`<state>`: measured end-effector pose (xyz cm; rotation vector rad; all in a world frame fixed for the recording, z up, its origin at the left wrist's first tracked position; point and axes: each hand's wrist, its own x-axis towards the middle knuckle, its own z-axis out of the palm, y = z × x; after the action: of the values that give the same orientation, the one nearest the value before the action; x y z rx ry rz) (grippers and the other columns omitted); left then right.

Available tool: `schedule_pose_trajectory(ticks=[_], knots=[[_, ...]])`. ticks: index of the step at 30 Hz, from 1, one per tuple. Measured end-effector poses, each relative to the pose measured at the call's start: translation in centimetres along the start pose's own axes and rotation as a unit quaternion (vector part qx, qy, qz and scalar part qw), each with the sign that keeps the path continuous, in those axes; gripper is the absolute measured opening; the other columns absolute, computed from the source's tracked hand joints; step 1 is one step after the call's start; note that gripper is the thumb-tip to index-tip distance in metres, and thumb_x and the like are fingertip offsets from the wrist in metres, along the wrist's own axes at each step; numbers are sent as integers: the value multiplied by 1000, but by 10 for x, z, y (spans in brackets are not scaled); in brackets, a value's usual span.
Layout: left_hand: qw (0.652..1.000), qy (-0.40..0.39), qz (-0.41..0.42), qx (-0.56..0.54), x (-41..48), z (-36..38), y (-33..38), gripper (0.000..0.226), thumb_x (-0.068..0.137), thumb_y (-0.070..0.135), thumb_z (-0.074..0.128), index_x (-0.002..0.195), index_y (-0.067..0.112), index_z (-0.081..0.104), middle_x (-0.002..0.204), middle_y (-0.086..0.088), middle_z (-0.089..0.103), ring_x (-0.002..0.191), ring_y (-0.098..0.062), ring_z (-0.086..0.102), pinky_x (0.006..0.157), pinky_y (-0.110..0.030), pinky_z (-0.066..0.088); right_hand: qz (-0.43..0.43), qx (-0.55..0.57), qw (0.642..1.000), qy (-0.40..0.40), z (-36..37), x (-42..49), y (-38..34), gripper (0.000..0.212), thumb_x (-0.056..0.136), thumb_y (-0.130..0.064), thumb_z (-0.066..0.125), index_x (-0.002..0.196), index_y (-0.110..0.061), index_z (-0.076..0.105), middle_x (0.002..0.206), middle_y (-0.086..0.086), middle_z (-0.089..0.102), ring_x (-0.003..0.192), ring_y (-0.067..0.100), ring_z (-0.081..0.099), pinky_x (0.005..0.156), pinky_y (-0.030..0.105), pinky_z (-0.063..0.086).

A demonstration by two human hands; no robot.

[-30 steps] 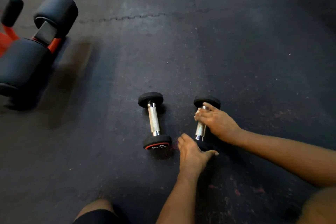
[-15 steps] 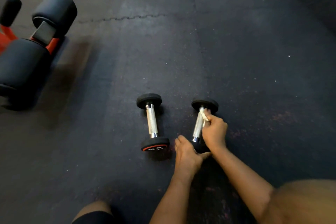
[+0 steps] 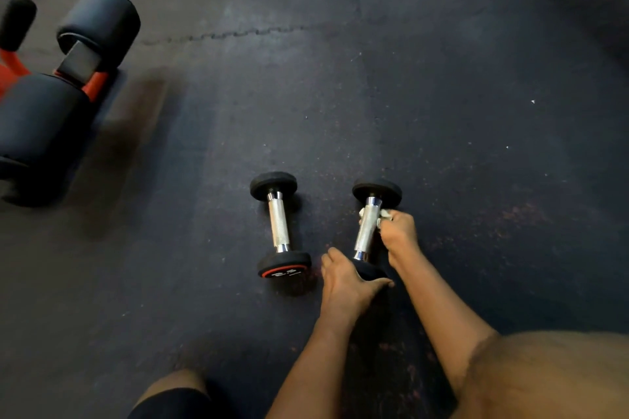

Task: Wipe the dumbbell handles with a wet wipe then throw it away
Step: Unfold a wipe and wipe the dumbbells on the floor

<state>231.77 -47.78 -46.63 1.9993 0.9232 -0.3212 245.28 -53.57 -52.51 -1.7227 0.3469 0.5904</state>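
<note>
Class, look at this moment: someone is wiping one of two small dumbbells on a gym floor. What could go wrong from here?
1. The right hand holds only a small bunched wet wipe against the right dumbbell, so parts of the handle may be missed.
2. The left hand steadies just the near end; if it lets go, the round weight could roll.
3. The left dumbbell lies untouched and might be forgotten.

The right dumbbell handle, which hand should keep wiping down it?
The right hand. It already holds the wet wipe against the handle near its far end, with bare metal below it. The left hand grips the near weight, steadying the dumbbell.
</note>
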Motion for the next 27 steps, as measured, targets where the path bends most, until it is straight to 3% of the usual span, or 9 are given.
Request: schedule_pose_trajectory(ticks=[2,4,8,11,16,19,22,27], knots=[[1000,0,-2,3,-3,-1,-1,123,61,52,92,147,-2,24,147,-16,33,141,-31,32,117,-38,35,-6,-5,997,-83,-5,-25,9,36,83,12,47,82,-7,77,80,7,76,79,23,72,73,32,58],[1000,3,-2,9,-2,1,-3,122,61,52,92,147,-3,25,147,-17,34,141,-32,33,116,-38,35,-2,-15,991,-134,-11,-40,9,36,83,20,42,92,5,73,77,8,75,73,15,72,67,22,56],[1000,8,1,15,2,4,-1,124,61,52,93,148,-3,24,149,-17,33,142,-32,32,117,-39,34,-5,84,995,-48,-6,-13,-17,24,85,13,52,92,5,74,85,13,76,78,16,73,70,25,56],[1000,-2,-2,8,1,3,-3,124,62,51,93,148,-3,23,151,-19,31,143,-33,31,117,-41,35,24,115,991,-69,1,-18,-12,20,91,3,54,91,-1,74,86,15,73,79,22,69,70,29,56],[1000,17,18,2,-2,3,-5,117,62,51,92,144,-4,28,138,-13,38,135,-28,38,112,-33,37,-7,-26,980,-196,-21,-50,17,33,85,14,50,91,-7,76,87,10,76,80,19,70,72,26,56],[1000,18,18,0,-2,6,-4,117,61,50,92,144,-3,28,137,-12,38,133,-27,38,112,-33,38,-18,-100,978,-181,-28,-45,19,31,86,6,54,84,-14,77,82,7,76,73,13,67,67,26,52],[1000,12,11,-4,-2,5,-5,120,63,50,92,147,-2,24,145,-15,35,139,-29,35,115,-35,36,-31,-165,975,-148,-31,-45,23,24,87,-1,52,84,-8,74,77,19,72,64,21,59,55,33,47],[1000,-1,24,-1,-7,-3,-3,129,67,48,91,155,0,11,156,-15,25,147,-30,24,121,-36,28,-35,-103,989,-103,-53,-60,-6,31,93,10,47,94,-9,72,95,15,73,83,21,73,74,33,60]])
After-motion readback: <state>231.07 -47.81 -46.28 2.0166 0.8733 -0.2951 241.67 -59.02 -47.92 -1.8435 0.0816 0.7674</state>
